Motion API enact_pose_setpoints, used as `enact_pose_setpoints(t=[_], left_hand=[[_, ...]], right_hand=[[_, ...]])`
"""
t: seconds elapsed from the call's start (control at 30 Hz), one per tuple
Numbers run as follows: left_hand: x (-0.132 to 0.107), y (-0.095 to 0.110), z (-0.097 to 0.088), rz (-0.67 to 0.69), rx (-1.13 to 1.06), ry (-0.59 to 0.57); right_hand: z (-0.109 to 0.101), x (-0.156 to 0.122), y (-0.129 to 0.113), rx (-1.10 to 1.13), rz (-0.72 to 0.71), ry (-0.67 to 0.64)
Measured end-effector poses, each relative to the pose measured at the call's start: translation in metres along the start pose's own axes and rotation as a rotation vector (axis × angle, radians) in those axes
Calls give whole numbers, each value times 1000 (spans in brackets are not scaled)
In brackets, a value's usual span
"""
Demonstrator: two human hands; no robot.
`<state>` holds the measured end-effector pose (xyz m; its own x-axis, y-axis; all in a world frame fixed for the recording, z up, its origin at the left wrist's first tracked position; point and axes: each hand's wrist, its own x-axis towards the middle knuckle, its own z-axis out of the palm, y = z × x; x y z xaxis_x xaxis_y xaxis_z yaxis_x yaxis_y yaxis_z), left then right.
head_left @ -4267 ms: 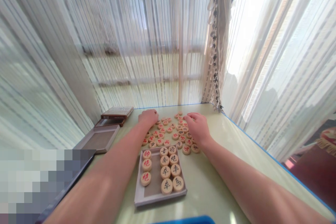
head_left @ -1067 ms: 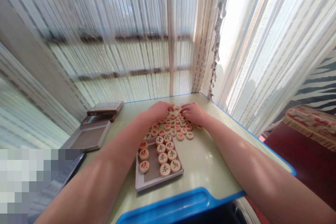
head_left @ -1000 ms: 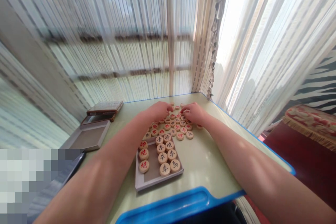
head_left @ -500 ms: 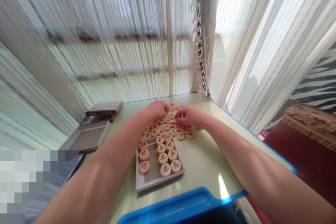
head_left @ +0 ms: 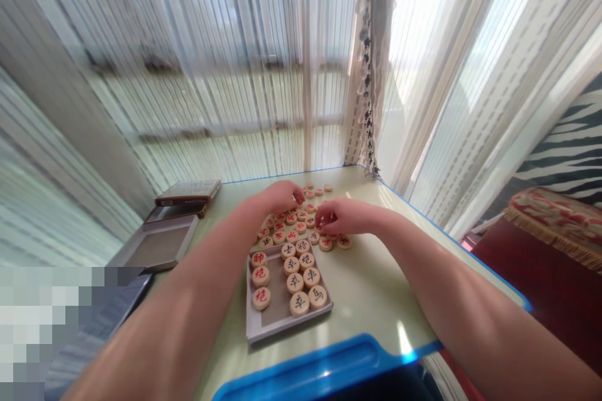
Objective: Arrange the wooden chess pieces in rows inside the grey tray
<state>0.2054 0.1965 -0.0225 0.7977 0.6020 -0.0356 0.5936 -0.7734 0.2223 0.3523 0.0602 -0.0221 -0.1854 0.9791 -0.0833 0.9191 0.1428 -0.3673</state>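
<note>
Round wooden Chinese chess pieces (head_left: 279, 235) with red or black characters lie spread on the pale green table. My left hand (head_left: 285, 195) hovers low over the far left of the spread, its fingers loosely bent and partly hidden; no piece shows in them. Over the right side of the spread is my right hand (head_left: 339, 217), fingers bent downward and apart, the tips at the pieces. Whether it touches one is hidden. Nearer me, a shallow grey box (head_left: 277, 329) holds a left column with a red general piece (head_left: 258, 259) and two red cannon pieces (head_left: 261, 286), and two columns of black pieces (head_left: 300, 304).
At the left lies another shallow grey box half (head_left: 157, 247), with a flat brown-edged box (head_left: 188, 192) behind it. The table (head_left: 357, 301) has a blue rim and a blue front tray edge (head_left: 301, 366). Sheer curtains (head_left: 235, 106) hang behind; a red seat (head_left: 555, 263) is at right.
My right hand has moved slightly nearer and lower over the pieces, its fingers more bent. My left hand has barely moved. The box's pieces look the same; the view has shifted slightly.
</note>
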Motion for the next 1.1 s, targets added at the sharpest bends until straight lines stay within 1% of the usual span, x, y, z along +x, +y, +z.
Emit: enact_pose_setpoints(t=[0.13, 0.23, 0.33, 0.43, 0.63, 0.77, 0.87, 1.0, 1.1], left_hand=[[0, 1, 0, 8, 3, -6], [0, 3, -2, 35, -22, 3], [-2, 5, -3, 24, -93, -14], [-2, 5, -3, 13, -112, -18], [-1, 5, -2, 29, -61, -7], [-3, 10, -4, -2, -83, -7], [-3, 14, -5, 2, -95, 2], [-3, 16, -5, 46, -85, 32], [-6, 17, -8, 17, -70, 26]], right_hand=[[1, -1, 1, 23, -42, -2], [-3, -4, -1, 58, -9, -46], [-8, -7, -2, 44, 30, -83], [-9, -9, 0, 22, 51, -100], [-9, -10, 4, -50, 97, -67], [-10, -12, 1, -126, 138, -54], [-10, -13, -1, -105, 137, -64], [-11, -14, -4, -57, 65, -55], [-13, -14, -4, -50, 123, -8]])
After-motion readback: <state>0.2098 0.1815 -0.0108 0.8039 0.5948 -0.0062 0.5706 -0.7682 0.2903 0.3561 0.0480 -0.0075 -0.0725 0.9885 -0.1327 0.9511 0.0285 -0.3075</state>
